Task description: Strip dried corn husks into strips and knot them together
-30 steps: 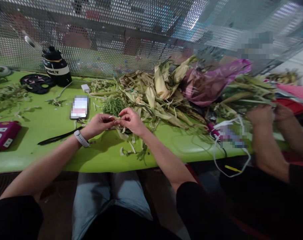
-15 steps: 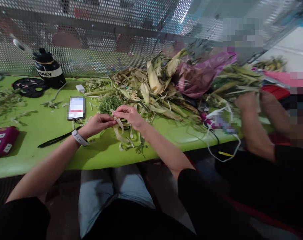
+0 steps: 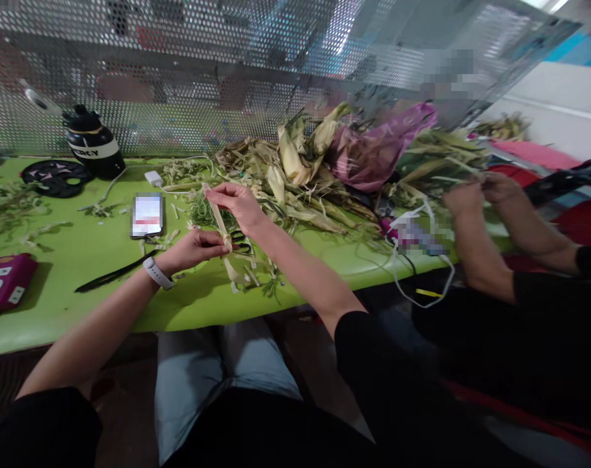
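**Husk strip stretched between two pinching hands**

The thumb and forefinger tips of the right hand press together on the upper end of a pale husk strip, with the other fingers curled loosely behind. Lower down, the left hand has its fingers closed on the same strip, thumb against forefinger. The strip is held above the near part of the green table. Its long axis runs steeply: the top end points up and slightly left toward the far screen, and the bottom end hangs down and to the right below the left hand, reaching the loose scraps on the table.

The left wrist carries a white band. Just left of the hands lie a phone and a black strap. Behind the right hand spreads a heap of corn husks with a purple bag on it. A black bottle stands at the far left by the perforated metal screen, and a pink case lies near the table's left edge. To the right, a co-worker's hands work in the husks, well apart from the strip
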`<state>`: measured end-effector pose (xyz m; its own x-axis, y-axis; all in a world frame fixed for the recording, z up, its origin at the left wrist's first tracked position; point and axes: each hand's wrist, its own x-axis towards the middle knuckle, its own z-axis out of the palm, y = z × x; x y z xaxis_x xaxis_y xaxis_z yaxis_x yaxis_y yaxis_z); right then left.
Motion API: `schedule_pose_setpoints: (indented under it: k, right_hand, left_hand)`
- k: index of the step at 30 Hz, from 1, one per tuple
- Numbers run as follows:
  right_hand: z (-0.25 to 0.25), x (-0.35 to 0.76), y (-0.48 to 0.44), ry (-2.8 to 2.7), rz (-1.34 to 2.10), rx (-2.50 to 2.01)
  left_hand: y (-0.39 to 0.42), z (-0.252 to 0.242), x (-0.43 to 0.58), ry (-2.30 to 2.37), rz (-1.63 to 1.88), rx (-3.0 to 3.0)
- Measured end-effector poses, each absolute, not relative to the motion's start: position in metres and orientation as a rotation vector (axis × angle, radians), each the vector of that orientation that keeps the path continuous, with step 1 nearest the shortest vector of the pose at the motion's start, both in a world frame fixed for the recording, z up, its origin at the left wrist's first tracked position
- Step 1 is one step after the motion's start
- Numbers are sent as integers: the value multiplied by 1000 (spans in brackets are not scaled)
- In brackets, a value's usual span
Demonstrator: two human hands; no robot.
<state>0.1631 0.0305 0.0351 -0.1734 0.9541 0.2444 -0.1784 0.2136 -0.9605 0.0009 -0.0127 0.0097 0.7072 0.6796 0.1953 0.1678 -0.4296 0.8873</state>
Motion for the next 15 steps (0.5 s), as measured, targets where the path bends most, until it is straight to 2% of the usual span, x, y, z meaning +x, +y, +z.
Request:
schedule_pose_setpoints:
  k: [6,15]
  right_hand:
    - [40,170,29,-1413,1077,-756]
    - [41,158,24,-1726,1109,-603]
  left_hand:
    - [-18,16,0,690,587,1834]
    - [-20,20,-1,621,278,1963]
